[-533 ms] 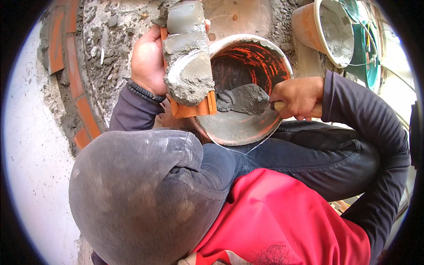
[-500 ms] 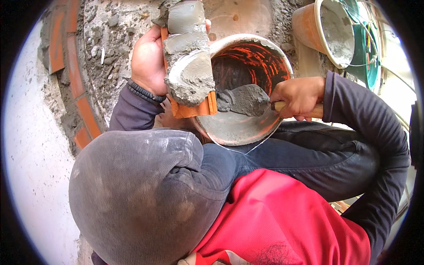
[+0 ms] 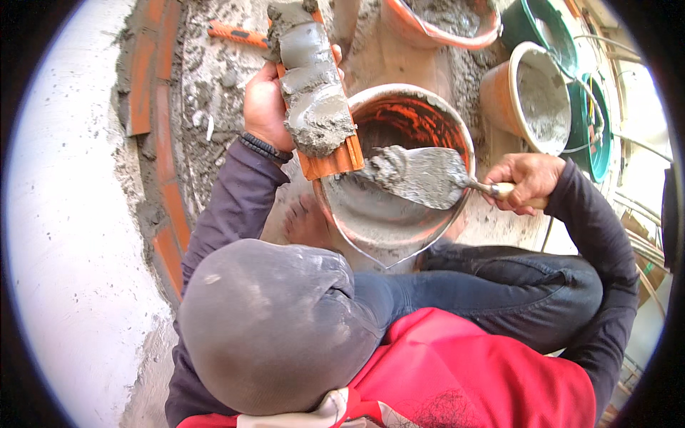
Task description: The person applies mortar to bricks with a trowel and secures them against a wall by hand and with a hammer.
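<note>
My left hand [image 3: 267, 107] grips an orange clay brick [image 3: 334, 164] by its sides, holding it slanted beside the bucket. Wet grey mortar [image 3: 317, 118] lies in thick ridges along the brick's upper face; its near end is bare orange. In my right hand [image 3: 526, 180] is the wooden handle of a trowel [image 3: 435, 178]. The trowel's smeared blade is over the bucket [image 3: 465, 137], with a lump of mortar at its tip, close to the brick's near end. Inside, the bucket shows orange and grey walls, with mortar in it.
Orange bricks [image 3: 165, 132] are set in a row along the white wall [image 3: 64, 214] at left. An orange-handled tool [image 3: 237, 33] rests on the rubble. Another mortar bucket [image 3: 492, 93], an orange tub [image 3: 403, 25] and green buckets [image 3: 514, 32] stand beyond, at right.
The trowel has risen from low in the bucket, its tip now carrying mortar near the brick. My right hand has moved right and slightly down. The view has shifted, showing more tubs.
</note>
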Action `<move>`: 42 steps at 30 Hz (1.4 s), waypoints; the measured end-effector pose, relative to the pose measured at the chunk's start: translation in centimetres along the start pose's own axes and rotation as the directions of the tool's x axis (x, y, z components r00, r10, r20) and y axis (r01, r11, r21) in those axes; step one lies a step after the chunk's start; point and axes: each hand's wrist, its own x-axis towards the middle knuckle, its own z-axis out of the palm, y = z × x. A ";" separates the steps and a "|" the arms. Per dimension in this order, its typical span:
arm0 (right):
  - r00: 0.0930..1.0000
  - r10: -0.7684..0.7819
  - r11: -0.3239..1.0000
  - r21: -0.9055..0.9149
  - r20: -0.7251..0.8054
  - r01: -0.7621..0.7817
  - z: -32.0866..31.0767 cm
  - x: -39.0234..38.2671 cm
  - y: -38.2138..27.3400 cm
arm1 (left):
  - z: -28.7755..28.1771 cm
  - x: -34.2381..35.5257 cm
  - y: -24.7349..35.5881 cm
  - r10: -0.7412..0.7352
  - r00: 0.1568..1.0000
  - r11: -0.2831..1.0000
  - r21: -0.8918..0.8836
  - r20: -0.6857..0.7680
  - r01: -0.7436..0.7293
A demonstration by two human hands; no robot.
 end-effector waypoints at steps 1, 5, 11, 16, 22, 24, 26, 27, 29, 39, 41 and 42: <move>0.999 -0.019 1.000 0.003 -0.042 0.019 0.0 -0.9 -0.6 | -0.2 0.1 0.9 -0.009 0.999 0.999 0.034 0.035 0.008; 0.962 -0.128 0.991 -0.072 -0.239 0.114 1.1 -4.6 -2.1 | 0.1 -0.5 2.2 0.115 0.991 0.985 0.138 -0.074 -0.104; 0.665 -0.725 0.581 -0.678 -0.178 0.451 4.5 -3.5 -6.5 | 7.3 -1.8 0.9 0.260 0.939 0.948 0.246 -0.224 -0.204; 0.259 -0.966 0.113 -0.940 -0.027 0.323 5.8 1.3 -7.5 | 12.4 -2.0 -0.4 0.331 0.932 0.865 0.442 -0.145 -0.238; 0.119 -0.992 0.087 -0.938 -0.049 0.334 5.8 5.0 -7.2 | 14.4 -2.3 0.0 0.106 0.994 0.994 0.037 0.033 -0.107; 0.072 -0.997 0.054 -0.940 -0.032 0.336 5.6 5.8 -7.0 | 14.9 -2.2 -0.2 0.088 0.994 0.996 -0.020 0.065 -0.087; 0.063 -0.997 0.071 -0.928 -0.051 0.365 5.8 6.1 -6.7 | 15.1 -2.2 -0.5 0.082 0.992 0.996 -0.050 0.100 -0.077; 0.071 -0.996 0.075 -0.935 -0.054 0.348 5.9 6.1 -6.5 | 15.2 -2.3 -0.5 0.085 0.992 0.996 -0.039 0.088 -0.082; 0.088 -0.994 0.084 -0.947 -0.060 0.310 5.9 6.2 -6.0 | 15.2 -2.5 -0.7 0.092 0.994 0.996 -0.019 0.064 -0.091; 0.043 -0.984 0.176 -0.957 -0.171 0.232 3.4 3.1 -4.2 | 13.5 -3.0 0.9 0.452 0.890 0.879 0.198 -0.061 -0.434; 0.053 -0.997 -0.037 -0.970 0.052 0.240 4.9 3.2 -6.8 | 13.3 -3.5 1.3 0.503 0.862 0.851 0.215 -0.070 -0.479; 0.057 -0.986 -0.142 -0.961 0.159 0.237 5.5 3.4 -7.6 | 13.4 -3.5 1.3 0.532 0.841 0.835 0.230 -0.103 -0.500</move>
